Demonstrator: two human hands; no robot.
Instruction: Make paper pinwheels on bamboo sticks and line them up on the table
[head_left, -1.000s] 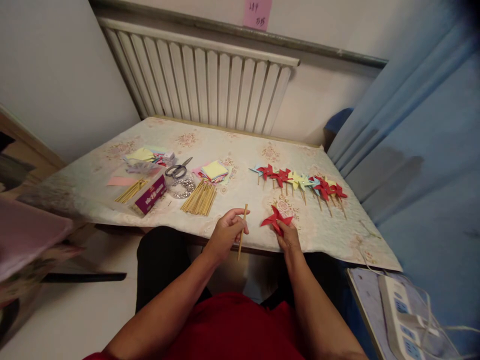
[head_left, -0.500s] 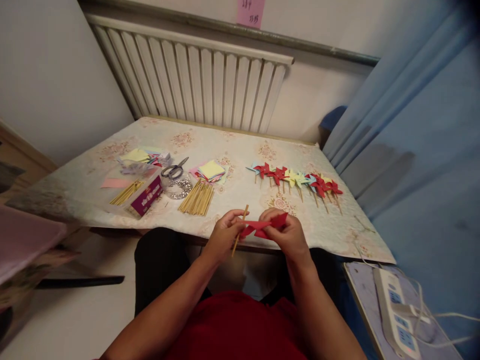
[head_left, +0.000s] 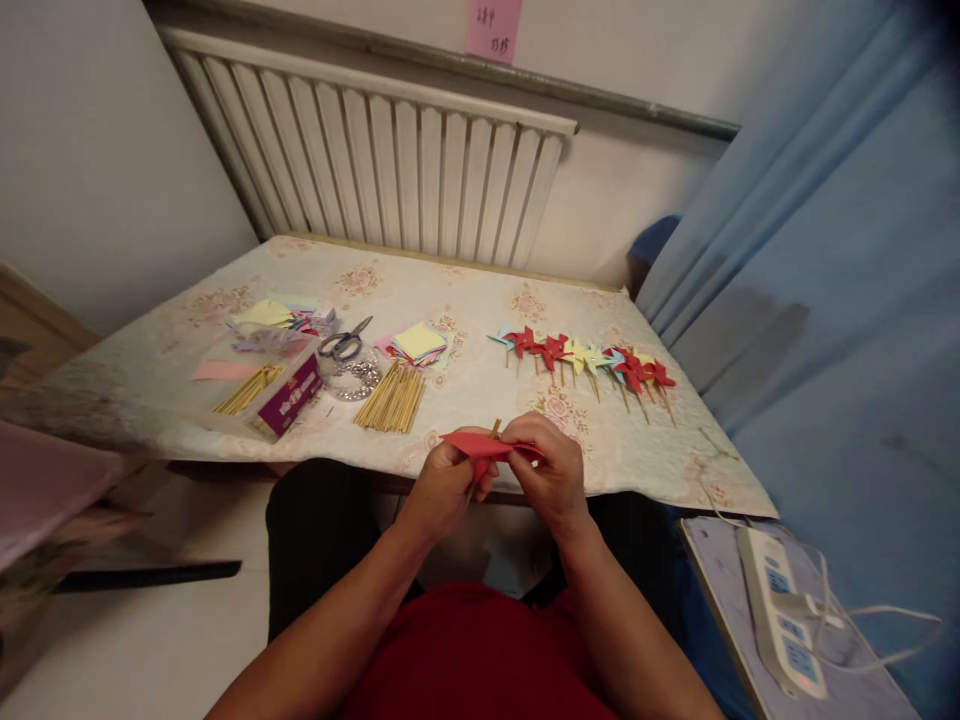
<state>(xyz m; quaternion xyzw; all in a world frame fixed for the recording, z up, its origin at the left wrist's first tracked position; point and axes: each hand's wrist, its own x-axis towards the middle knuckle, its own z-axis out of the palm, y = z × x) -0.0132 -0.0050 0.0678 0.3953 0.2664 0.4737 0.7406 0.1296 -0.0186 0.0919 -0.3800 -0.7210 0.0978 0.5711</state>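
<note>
Where the two hands meet: folded red paper, a pointed blade toward the left, with the upper end of a wooden stick showing just behind it.
Left hand: nearly closed; thumb and fingers grip the near side of the paper and, it appears, the stick, whose lower part is mostly hidden.
Right hand: fingertips pinched together on the paper's right side, close to the stick's top; whether they also hold a small fastener cannot be told.
Pinwheels: beyond the right hand and to its right, a row of red, yellow and blue heads on sticks, apparently complete.
Piece in hand: judged to be at the joining stage, paper shaped but attachment not confirmed.
Loose sticks: beyond the left hand and to its left, fanned, seemingly unused.
Paper squares: farther out beyond the left hand, stacked, apparently unworked stock.
Scissors: left of those squares, lying untouched.
</note>
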